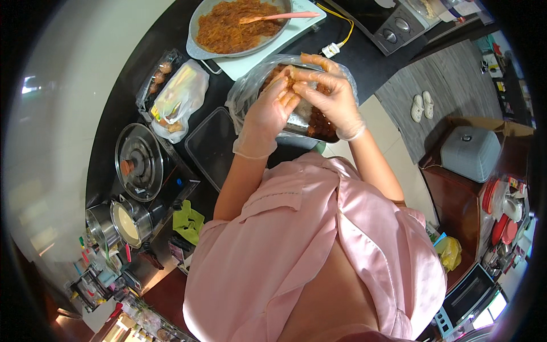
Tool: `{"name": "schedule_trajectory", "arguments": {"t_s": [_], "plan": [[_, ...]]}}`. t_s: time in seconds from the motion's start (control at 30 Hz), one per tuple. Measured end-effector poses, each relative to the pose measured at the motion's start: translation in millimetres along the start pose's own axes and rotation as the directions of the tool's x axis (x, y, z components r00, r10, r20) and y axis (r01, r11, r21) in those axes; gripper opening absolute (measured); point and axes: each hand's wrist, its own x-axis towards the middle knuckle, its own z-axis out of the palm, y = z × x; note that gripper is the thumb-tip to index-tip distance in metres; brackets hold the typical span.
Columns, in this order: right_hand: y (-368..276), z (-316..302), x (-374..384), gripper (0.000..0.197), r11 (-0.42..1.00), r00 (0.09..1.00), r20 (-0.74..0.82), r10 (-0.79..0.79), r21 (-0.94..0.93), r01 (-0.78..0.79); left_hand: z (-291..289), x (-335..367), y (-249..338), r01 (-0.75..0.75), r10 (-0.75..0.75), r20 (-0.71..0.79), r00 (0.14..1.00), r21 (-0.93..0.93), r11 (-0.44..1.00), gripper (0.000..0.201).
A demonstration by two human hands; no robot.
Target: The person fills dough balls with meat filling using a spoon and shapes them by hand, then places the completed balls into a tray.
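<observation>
My left hand and my right hand, both in thin clear plastic gloves, meet with fingertips together above a tray. Between their fingers is a small orange-brown lump, mostly hidden by the fingers. Below lies the metal tray, with rows of small brown balls along its right side and more brown pieces at its far side. A clear plastic bag lies crumpled around the tray. Beyond my hands, a grey pan holds a shredded orange-brown mixture, with a pink spatula resting in it.
The pan stands on a white cooktop. Left of the tray are a clear plastic lid, a filled plastic bag, and a pack of eggs. A glass-lidded pot stands nearer. A yellow cord plug lies at the back.
</observation>
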Motion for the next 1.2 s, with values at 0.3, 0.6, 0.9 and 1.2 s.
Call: {"name": "schedule_trajectory", "arguments": {"t_s": [0.3, 0.6, 0.9, 1.2], "plan": [[-2, -1, 3, 0.029, 0.916, 0.987, 0.088, 0.137, 0.368, -0.16, -3, -6, -3, -0.046, 0.048, -0.025, 0.999, 0.096, 0.994, 0.044], [-3, 10, -6, 0.044, 0.889, 0.93, 0.28, -0.238, -0.323, 0.324, -9, -1, 17, 0.093, 0.04, 0.373, 0.927, -0.332, 0.939, 0.086], [4, 5, -9, 0.064, 0.828, 0.876, 0.451, -0.17, -0.417, 0.375, -3, -15, 16, 0.021, 0.057, 0.252, 0.966, -0.297, 0.955, 0.092], [-15, 11, -11, 0.069, 0.867, 0.847, 0.509, -0.156, -0.341, 0.364, -5, -16, 19, 0.048, 0.034, 0.186, 0.982, -0.419, 0.907, 0.093]]}}
